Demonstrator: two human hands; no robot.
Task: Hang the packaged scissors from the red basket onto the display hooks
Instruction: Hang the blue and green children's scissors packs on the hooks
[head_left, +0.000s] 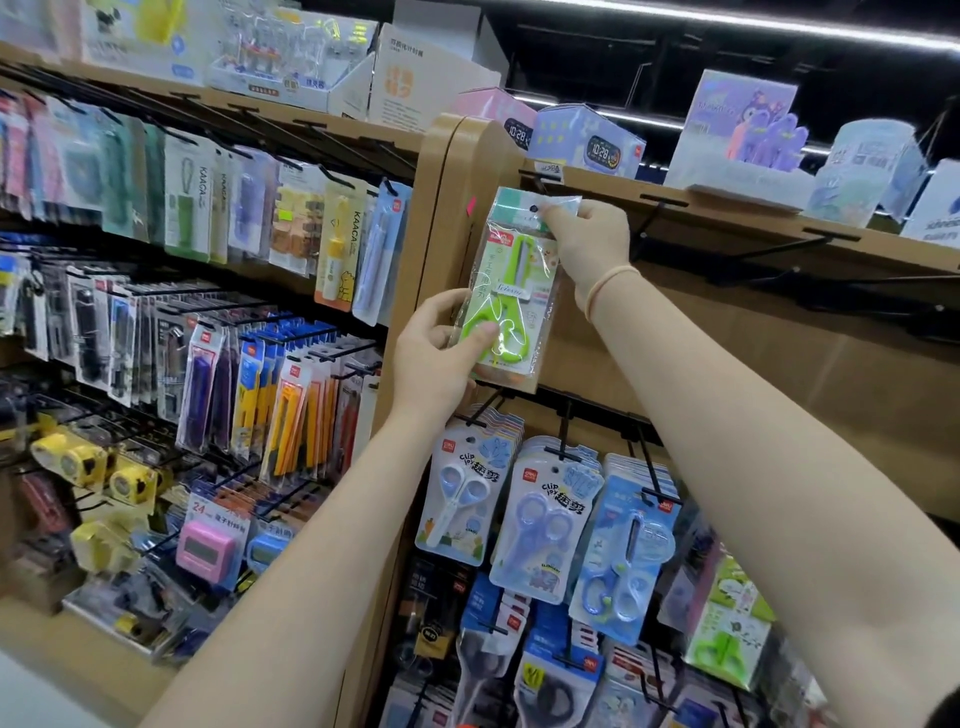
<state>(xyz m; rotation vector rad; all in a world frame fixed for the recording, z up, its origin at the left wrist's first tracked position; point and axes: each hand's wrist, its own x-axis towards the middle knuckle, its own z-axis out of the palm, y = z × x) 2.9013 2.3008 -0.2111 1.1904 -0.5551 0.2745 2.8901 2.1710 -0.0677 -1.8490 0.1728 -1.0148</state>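
We can read "KAACA" running down two hanging packs (196, 193) on the left rack and again on the pack with the yellow-capped tube (338, 244). On the boxes along the top shelf, two printed clock faces each show "10:28", one on the pink box (517, 136) and one on the blue box (607, 153), while lower left a red-and-white price tag (208, 512) starts with "24". We also make out "clip joy" on the white scissors pack (462, 496) and on the purple scissors pack (545, 519) next to it; the print on the green scissors pack (511, 291), held in both hands, is too small for us to read.
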